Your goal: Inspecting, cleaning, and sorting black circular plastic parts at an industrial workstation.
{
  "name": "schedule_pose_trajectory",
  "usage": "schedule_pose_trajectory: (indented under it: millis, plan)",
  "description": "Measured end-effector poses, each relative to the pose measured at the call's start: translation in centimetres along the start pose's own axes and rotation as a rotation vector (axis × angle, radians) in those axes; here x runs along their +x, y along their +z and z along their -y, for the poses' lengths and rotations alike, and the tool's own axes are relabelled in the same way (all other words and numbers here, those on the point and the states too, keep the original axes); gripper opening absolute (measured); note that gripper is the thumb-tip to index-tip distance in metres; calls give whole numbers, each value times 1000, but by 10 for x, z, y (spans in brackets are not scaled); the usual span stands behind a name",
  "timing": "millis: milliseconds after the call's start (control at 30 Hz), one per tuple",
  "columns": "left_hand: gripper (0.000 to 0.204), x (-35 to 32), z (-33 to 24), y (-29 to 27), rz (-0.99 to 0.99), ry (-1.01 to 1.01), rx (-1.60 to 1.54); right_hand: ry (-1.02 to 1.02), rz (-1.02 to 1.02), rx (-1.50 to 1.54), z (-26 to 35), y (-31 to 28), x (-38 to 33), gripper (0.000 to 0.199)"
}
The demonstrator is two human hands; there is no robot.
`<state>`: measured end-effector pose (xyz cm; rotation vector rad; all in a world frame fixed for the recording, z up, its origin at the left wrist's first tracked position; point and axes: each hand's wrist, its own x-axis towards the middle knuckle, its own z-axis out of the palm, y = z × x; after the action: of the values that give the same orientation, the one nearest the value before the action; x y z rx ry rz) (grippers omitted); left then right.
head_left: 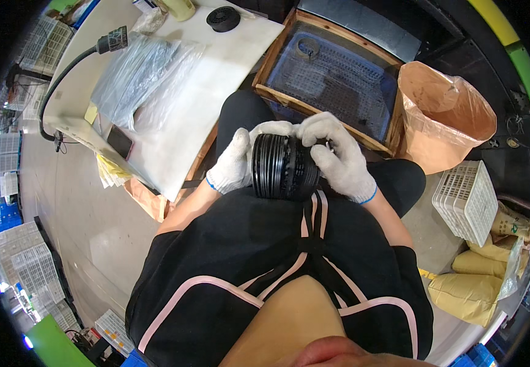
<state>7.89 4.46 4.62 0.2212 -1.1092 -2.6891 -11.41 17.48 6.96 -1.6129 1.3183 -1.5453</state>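
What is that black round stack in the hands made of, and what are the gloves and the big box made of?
Black ribbed stack: probably plastic, with shiny highlights on its ridges. Gloves on the left hand and right hand: white knitted fabric, likely cotton, with blue cuff edging. Box frame: bare wood with a brown grainy rim.

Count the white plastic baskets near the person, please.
1 close by: a white basket on the floor, right of the right hand. More crates are stacked far left; some may be hidden.

workshop | white worktable [216, 79] | plastic crates [466, 202] | sacks [470, 293]
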Motion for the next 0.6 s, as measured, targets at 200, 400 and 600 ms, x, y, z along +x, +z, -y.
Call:
schedule_pose_trajectory:
  millis: [200,400,600]
  plan:
    - [80,-3,-1,-4,-29,30,-3,64,62,5,10,5,7,31]
    - [80,-3,-2,-4,-34,19,-8,89,85,-61,11,3,8,32]
    - [80,0,3,-3,-21,79,-113,15,-12,-121,4,5,6,30]
